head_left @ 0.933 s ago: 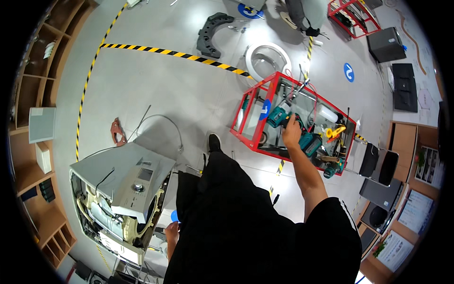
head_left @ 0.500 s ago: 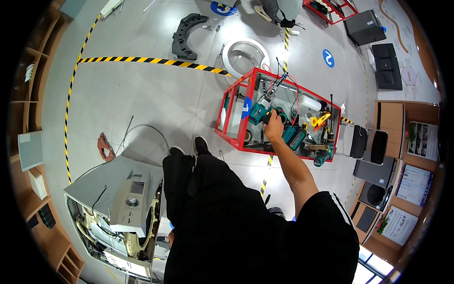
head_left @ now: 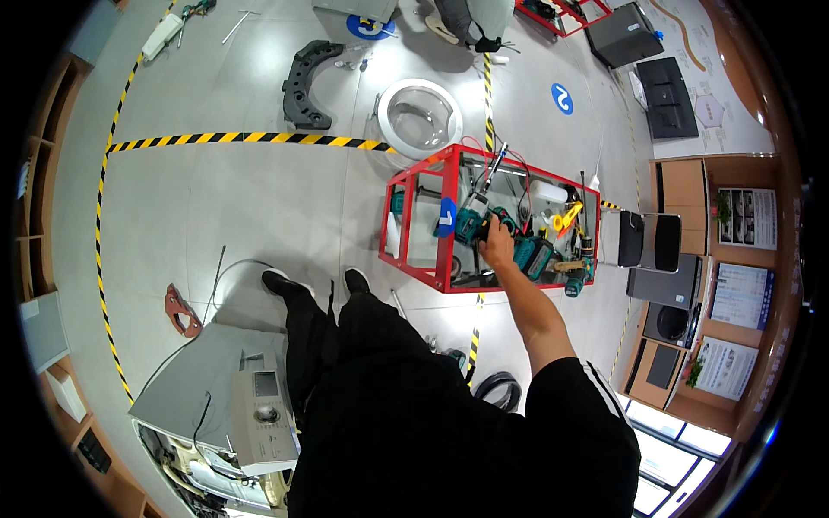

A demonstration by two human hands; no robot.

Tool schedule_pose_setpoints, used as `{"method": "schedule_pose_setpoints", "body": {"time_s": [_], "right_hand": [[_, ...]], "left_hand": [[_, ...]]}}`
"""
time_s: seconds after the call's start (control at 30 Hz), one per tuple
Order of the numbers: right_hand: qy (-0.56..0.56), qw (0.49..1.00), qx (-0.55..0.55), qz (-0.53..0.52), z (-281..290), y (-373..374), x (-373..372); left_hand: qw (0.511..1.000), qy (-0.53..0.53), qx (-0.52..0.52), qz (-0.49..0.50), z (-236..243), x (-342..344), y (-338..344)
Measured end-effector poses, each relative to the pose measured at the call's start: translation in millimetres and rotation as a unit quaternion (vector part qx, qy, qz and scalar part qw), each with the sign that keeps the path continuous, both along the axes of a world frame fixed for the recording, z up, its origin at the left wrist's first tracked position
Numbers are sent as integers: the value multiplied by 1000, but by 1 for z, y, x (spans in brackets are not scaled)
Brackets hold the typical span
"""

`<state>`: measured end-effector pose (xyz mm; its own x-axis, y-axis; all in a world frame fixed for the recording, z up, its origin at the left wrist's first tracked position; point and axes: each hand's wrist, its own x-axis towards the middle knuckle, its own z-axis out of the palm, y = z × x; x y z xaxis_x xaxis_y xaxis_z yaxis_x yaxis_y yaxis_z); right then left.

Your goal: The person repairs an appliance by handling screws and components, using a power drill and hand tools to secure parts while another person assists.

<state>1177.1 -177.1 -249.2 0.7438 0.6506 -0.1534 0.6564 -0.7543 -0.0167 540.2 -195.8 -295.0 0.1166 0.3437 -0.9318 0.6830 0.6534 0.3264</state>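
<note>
My right hand point(head_left: 496, 244) reaches into a red-framed tool cart point(head_left: 451, 194) with clear panels. Its fingers are closed around the grip of a teal cordless power tool point(head_left: 468, 226) with a grey nose, which lies among other tools on the cart's top. Beside the hand is another teal and black power tool point(head_left: 528, 255). Farther right are a yellow tool point(head_left: 567, 217), a white bottle point(head_left: 547, 191) and a hammer with a wooden handle point(head_left: 567, 266). Thin red and black leads run near the far side. My left hand does not show.
A partly opened washing machine point(head_left: 203, 371) with its control panel point(head_left: 266, 419) stands at lower left. On the floor lie a round door point(head_left: 420, 118), a dark curved counterweight point(head_left: 298, 86) and a reddish bracket point(head_left: 180, 311). A person's shoe point(head_left: 442, 30) is at the top.
The view has shifted, so the cart appears slightly farther left. My right hand stays at the teal tool. My feet have moved apart.
</note>
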Motion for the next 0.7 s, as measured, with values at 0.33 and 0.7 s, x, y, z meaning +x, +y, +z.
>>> {"method": "schedule_pose_setpoints", "body": {"time_s": [0.33, 0.7], "right_hand": [[25, 993, -7, 116, 18, 16, 24], [85, 971, 24, 221, 24, 30, 47]], "left_hand": [[1000, 12, -7, -7, 14, 2, 18], [999, 10, -2, 49, 29, 22, -20]]}}
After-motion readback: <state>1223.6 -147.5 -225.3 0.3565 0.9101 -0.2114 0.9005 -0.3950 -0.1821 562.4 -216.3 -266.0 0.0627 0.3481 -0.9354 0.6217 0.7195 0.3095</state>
